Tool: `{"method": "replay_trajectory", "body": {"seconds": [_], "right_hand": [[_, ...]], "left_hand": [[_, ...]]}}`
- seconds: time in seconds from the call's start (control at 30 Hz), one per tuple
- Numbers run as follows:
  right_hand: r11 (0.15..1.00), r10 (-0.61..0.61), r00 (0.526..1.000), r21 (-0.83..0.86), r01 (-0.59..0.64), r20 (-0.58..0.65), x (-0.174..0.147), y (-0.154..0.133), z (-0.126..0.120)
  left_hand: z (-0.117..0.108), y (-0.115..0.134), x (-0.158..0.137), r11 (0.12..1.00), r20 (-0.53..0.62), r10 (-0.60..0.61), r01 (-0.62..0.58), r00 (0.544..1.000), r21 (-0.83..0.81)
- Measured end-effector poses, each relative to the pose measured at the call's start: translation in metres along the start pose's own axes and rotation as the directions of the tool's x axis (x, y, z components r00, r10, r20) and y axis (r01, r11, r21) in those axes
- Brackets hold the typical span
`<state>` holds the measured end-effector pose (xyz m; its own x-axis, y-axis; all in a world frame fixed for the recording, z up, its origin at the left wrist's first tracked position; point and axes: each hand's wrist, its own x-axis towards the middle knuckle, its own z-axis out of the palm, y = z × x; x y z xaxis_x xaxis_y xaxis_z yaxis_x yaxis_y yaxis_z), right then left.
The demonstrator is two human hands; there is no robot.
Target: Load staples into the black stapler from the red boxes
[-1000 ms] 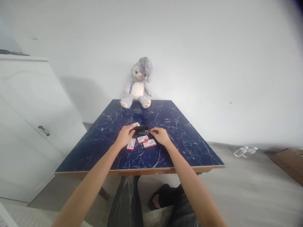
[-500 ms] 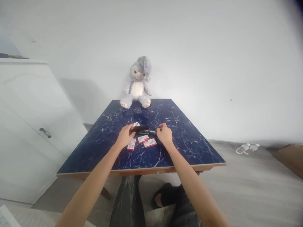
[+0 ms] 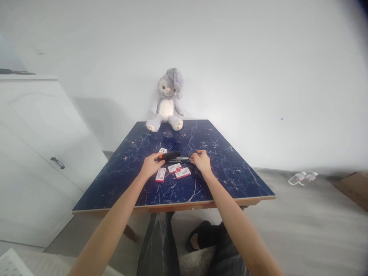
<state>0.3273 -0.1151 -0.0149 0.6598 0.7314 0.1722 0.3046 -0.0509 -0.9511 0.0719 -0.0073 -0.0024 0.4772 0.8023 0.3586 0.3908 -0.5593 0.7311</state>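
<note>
A black stapler (image 3: 171,155) with an orange patch lies lengthwise across the middle of the table, its top lifted off the silver staple channel (image 3: 184,159). My left hand (image 3: 151,165) is closed round its left end. At the far end of the channel, my right hand (image 3: 202,162) has its fingers curled in, fingertips at the metal tip; whatever they pinch is too small to make out. Just in front lie small red-and-white boxes: one box (image 3: 160,175) by my left hand, a second box (image 3: 174,168) and a third box (image 3: 183,173) overlapping. Another small box (image 3: 163,150) sits behind the stapler.
A grey-lilac plush toy (image 3: 166,103) sits against the wall on the back edge of the blue marbled table (image 3: 230,180). To the left stands a white cabinet (image 3: 34,153). Clear plastic bottles (image 3: 301,178) and a brown cardboard box (image 3: 355,188) are on the floor at right.
The right hand's fingers have shifted slightly at the channel's end. My left hand keeps its hold on the stapler. The view has tilted a little.
</note>
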Motion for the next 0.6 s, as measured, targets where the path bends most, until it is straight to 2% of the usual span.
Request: {"method": "replay_trajectory", "body": {"seconds": [0.17,0.37,0.47,0.6], "right_hand": [[0.998,0.055,0.998,-0.043,-0.053,0.035,0.001,0.001,0.0],[0.989,0.114,0.983,0.082,-0.127,0.143,0.007,0.004,-0.002],[0.989,0.085,0.98,0.105,-0.105,0.181,0.01,0.009,-0.003],[0.999,0.041,0.981,0.017,-0.045,0.187,0.01,0.013,-0.004]], "left_hand": [[-0.005,-0.004,0.003,0.998,0.062,-0.042,0.044,0.997,-0.037],[-0.004,-0.011,0.006,0.999,0.055,-0.052,0.052,0.997,-0.009],[-0.005,-0.011,0.006,0.999,0.055,-0.04,0.039,0.998,0.026],[-0.005,-0.011,0.007,0.999,0.052,-0.043,0.041,0.998,0.029]]}}
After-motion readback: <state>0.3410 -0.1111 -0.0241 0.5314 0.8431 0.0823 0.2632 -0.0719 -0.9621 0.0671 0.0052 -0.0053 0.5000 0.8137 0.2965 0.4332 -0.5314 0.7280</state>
